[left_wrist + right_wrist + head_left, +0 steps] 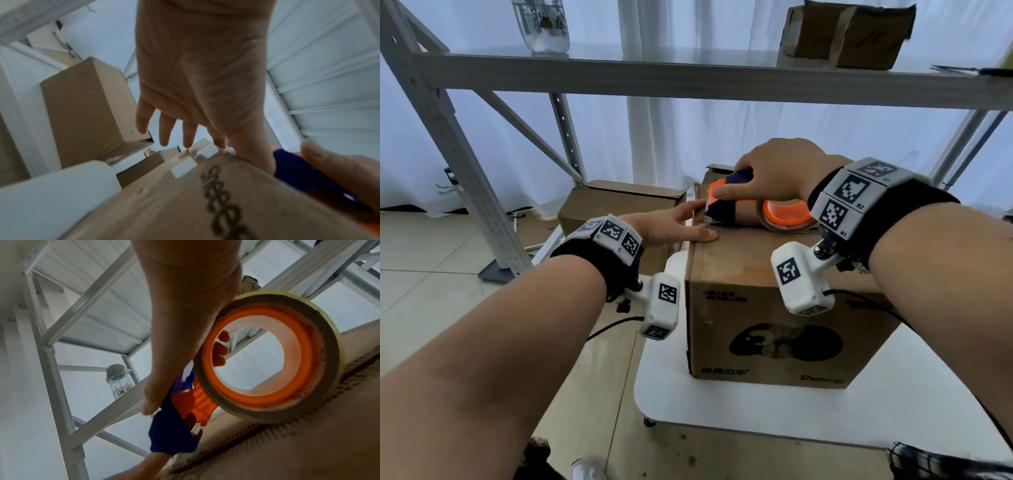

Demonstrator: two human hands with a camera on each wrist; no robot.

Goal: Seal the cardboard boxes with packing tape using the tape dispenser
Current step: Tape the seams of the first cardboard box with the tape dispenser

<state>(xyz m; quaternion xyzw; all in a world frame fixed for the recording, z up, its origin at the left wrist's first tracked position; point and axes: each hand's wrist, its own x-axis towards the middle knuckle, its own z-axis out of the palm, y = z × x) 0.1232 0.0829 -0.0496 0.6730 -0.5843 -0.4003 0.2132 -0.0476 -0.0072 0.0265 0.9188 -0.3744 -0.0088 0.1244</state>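
Cardboard first: the printed box [774, 315] stands on a white table [808, 418], its top seam running from three o'clock to nine o'clock across the head view. On that seam sits the tape dispenser [736, 202], orange and blue, with its tape roll [787, 216] trailing at three o'clock and its blade end leading at nine o'clock. The right hand [774, 171] is clamped round the dispenser from above, thumb along its near side. The left hand [671, 224] lies with fingers straight, thumb pressing on the box's top edge at the nine o'clock corner, touching the box just beside the dispenser's nose. The two hands are close together but not touching. By my judgement the seam's long axis points straight at the left hand, so the coming stroke ends over that edge. Farther out, at ten o'clock, another box [619, 205] sits on the floor beside a metal shelf rack [688, 78].
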